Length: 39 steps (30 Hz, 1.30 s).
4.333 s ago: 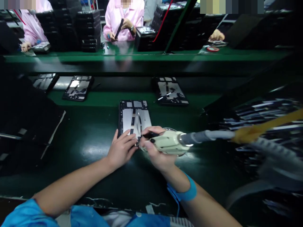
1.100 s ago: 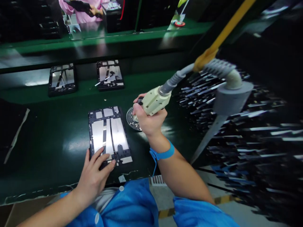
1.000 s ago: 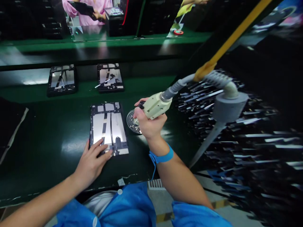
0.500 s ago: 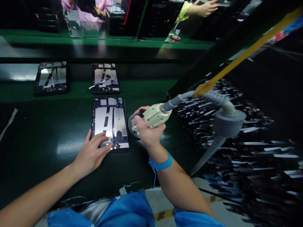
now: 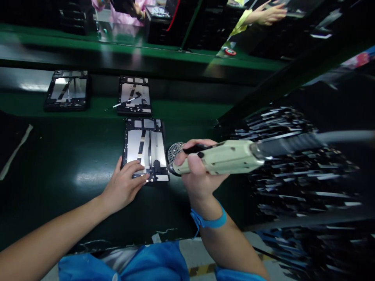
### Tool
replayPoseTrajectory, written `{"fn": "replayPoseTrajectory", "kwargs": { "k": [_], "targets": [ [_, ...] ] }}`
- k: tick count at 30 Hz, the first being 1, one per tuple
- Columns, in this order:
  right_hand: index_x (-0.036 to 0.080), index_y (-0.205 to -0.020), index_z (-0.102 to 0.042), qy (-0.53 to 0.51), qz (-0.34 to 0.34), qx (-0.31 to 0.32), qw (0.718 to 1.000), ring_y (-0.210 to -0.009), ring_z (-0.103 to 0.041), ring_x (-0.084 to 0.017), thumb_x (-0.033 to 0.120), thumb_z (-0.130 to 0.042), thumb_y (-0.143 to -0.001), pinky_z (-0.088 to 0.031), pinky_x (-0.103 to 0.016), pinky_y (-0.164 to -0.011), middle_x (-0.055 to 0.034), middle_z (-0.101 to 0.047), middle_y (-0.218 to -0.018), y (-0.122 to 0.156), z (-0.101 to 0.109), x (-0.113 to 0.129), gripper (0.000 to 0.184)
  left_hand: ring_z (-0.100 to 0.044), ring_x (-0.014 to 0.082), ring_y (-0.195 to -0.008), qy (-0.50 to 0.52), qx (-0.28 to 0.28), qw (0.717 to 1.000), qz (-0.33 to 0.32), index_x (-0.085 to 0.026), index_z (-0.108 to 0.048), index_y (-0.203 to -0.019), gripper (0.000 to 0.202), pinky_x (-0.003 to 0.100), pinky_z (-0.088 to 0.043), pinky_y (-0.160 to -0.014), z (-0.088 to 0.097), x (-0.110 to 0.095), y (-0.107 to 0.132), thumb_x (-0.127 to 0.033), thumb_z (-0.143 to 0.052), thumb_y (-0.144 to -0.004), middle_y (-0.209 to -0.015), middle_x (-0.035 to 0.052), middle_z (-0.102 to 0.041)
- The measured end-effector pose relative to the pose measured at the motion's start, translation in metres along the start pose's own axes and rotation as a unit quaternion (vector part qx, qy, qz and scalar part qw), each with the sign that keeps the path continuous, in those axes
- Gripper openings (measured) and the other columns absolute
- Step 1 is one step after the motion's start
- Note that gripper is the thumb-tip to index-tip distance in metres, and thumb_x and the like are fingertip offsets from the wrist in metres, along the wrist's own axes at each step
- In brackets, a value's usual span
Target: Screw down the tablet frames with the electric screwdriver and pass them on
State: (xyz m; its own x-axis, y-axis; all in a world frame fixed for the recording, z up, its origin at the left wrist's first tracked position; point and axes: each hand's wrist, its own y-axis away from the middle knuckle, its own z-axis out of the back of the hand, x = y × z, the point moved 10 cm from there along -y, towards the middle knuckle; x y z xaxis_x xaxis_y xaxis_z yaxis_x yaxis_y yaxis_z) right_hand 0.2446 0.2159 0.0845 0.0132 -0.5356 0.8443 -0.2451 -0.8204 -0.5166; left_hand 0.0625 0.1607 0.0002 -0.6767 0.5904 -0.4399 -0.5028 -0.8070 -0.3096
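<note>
A black tablet frame with silver plates lies flat on the dark green bench in front of me. My left hand rests on its near left corner, fingers spread and pressing down. My right hand is wrapped round a cream electric screwdriver, which lies nearly level with its tip pointing left at the frame's near right corner. A grey hose runs from the tool off to the right. A round perforated screw dish sits just right of the frame, behind the tool tip.
Two more tablet frames lie on the green belt beyond. Stacked dark trays crowd the right side. Across the far bench, a person in pink and another person's hand are at work.
My right hand has swung the screwdriver from over the screw dish down and left to the frame's near right corner. My left hand has stayed on the frame.
</note>
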Motion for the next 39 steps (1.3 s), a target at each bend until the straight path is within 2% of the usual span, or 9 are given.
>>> {"fn": "replayPoseTrajectory", "kwargs": {
  "k": [4,7,13,18,23,26,30,32,39],
  "targets": [
    [0.028,-0.111,-0.064,0.001,-0.031,0.1,0.994,-0.068,-0.068,-0.018,0.035,-0.072,-0.09,-0.061,-0.036,-0.059,-0.004,-0.066,-0.098,0.023,-0.032,0.0,0.024,-0.055,0.0296,-0.136,0.002,-0.007,1.0,0.004,-0.027,-0.071,-0.124,0.027,0.074,-0.026,-0.118,0.001,0.001,-0.001,-0.02,-0.055,-0.104,-0.13,0.0099,-0.067],
    [0.028,-0.113,-0.063,-0.002,-0.047,0.147,0.988,-0.076,-0.07,-0.02,0.034,-0.071,-0.091,-0.064,-0.039,-0.066,-0.005,-0.066,-0.1,0.034,-0.045,-0.005,0.024,-0.055,0.0288,-0.136,0.002,-0.005,1.0,0.002,-0.028,-0.071,-0.124,0.028,0.073,-0.026,-0.118,0.002,0.001,-0.001,-0.019,-0.054,-0.104,-0.131,0.0097,-0.067],
    [0.03,-0.115,-0.062,0.001,-0.046,0.157,0.986,-0.082,-0.071,-0.021,0.032,-0.072,-0.09,-0.065,-0.039,-0.072,-0.0034,-0.066,-0.1,0.038,-0.046,-0.01,0.027,-0.054,0.0292,-0.136,0.0,0.003,1.0,0.005,-0.027,-0.07,-0.126,0.029,0.074,-0.026,-0.118,0.001,0.0,-0.001,-0.019,-0.052,-0.104,-0.132,0.01,-0.066],
    [0.03,-0.116,-0.062,-0.002,0.005,0.168,0.986,-0.079,-0.068,-0.018,0.025,-0.072,-0.088,-0.062,-0.035,-0.071,-0.0013,-0.064,-0.093,0.04,-0.053,0.002,0.03,-0.055,0.0318,-0.135,0.0,0.012,1.0,0.009,-0.026,-0.072,-0.121,0.029,0.077,-0.028,-0.115,0.001,0.0,-0.001,-0.018,-0.051,-0.103,-0.131,0.0118,-0.065],
    [0.03,-0.114,-0.059,0.009,0.03,0.176,0.984,-0.079,-0.069,-0.019,0.028,-0.071,-0.087,-0.063,-0.036,-0.071,-0.0006,-0.066,-0.089,0.04,-0.058,0.01,0.029,-0.056,0.0319,-0.134,0.001,0.008,1.0,0.004,-0.027,-0.073,-0.12,0.031,0.077,-0.028,-0.116,0.002,0.0,0.001,-0.016,-0.051,-0.103,-0.127,0.0114,-0.066],
    [0.03,-0.113,-0.062,0.012,0.019,0.142,0.99,-0.077,-0.071,-0.019,0.03,-0.07,-0.089,-0.063,-0.036,-0.069,-0.0023,-0.068,-0.097,0.028,-0.042,0.008,0.026,-0.056,0.0312,-0.133,0.001,0.002,1.0,0.0,-0.028,-0.072,-0.123,0.029,0.076,-0.03,-0.116,0.002,0.001,0.001,-0.017,-0.053,-0.103,-0.129,0.0106,-0.066],
    [0.028,-0.107,-0.066,0.038,0.022,-0.005,0.999,-0.056,-0.063,-0.013,0.028,-0.071,-0.09,-0.055,-0.031,-0.054,-0.0005,-0.068,-0.094,0.0,0.01,-0.001,0.018,-0.056,0.0314,-0.134,0.002,0.0,1.0,-0.003,-0.027,-0.073,-0.122,0.027,0.077,-0.029,-0.116,-0.001,0.001,0.002,-0.018,-0.054,-0.104,-0.128,0.0095,-0.067],
    [0.026,-0.103,-0.066,0.063,0.019,-0.048,0.997,-0.053,-0.062,-0.012,0.026,-0.073,-0.088,-0.054,-0.03,-0.053,0.0009,-0.068,-0.088,-0.01,0.027,-0.009,0.017,-0.056,0.0314,-0.134,0.002,-0.007,1.0,-0.003,-0.026,-0.073,-0.121,0.026,0.077,-0.029,-0.116,0.0,0.001,0.002,-0.018,-0.055,-0.104,-0.127,0.0093,-0.067],
    [0.02,-0.096,-0.068,0.137,-0.015,-0.058,0.989,-0.059,-0.066,-0.015,0.029,-0.076,-0.083,-0.061,-0.034,-0.065,-0.0007,-0.07,-0.076,-0.016,0.037,-0.033,0.018,-0.057,0.0316,-0.134,-0.006,-0.018,1.0,-0.014,-0.026,-0.072,-0.121,0.025,0.077,-0.032,-0.115,0.002,-0.001,0.002,-0.017,-0.056,-0.103,-0.127,0.0093,-0.068]
  ]
}}
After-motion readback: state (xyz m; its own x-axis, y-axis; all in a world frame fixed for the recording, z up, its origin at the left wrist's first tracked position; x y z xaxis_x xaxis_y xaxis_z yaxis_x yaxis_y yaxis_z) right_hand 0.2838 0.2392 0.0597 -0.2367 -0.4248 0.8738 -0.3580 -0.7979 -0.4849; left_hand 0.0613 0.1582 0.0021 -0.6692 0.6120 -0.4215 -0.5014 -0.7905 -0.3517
